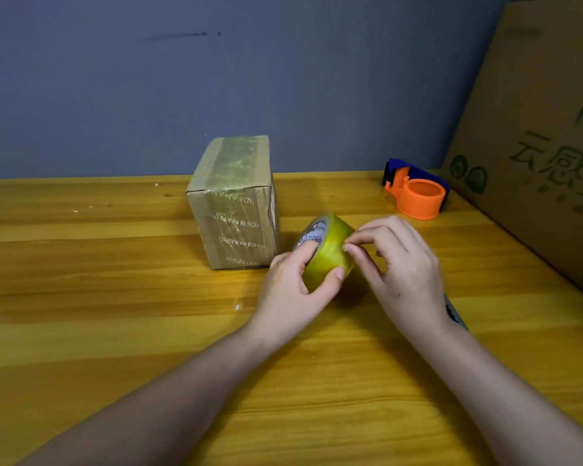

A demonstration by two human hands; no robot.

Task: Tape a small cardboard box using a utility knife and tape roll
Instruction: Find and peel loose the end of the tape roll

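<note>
Early stage: left hand (293, 290) grips the tape roll (327, 250); right hand (401, 264) pinches at its free end; the cardboard box (233, 203) awaits fresh tape and cutting.

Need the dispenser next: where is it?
Head view: the orange-and-blue tape dispenser sits far right on the wooden table, beside the big cardboard carton.

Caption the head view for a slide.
Left hand grips tape roll; right hand picks at its edge beside small box.
</note>
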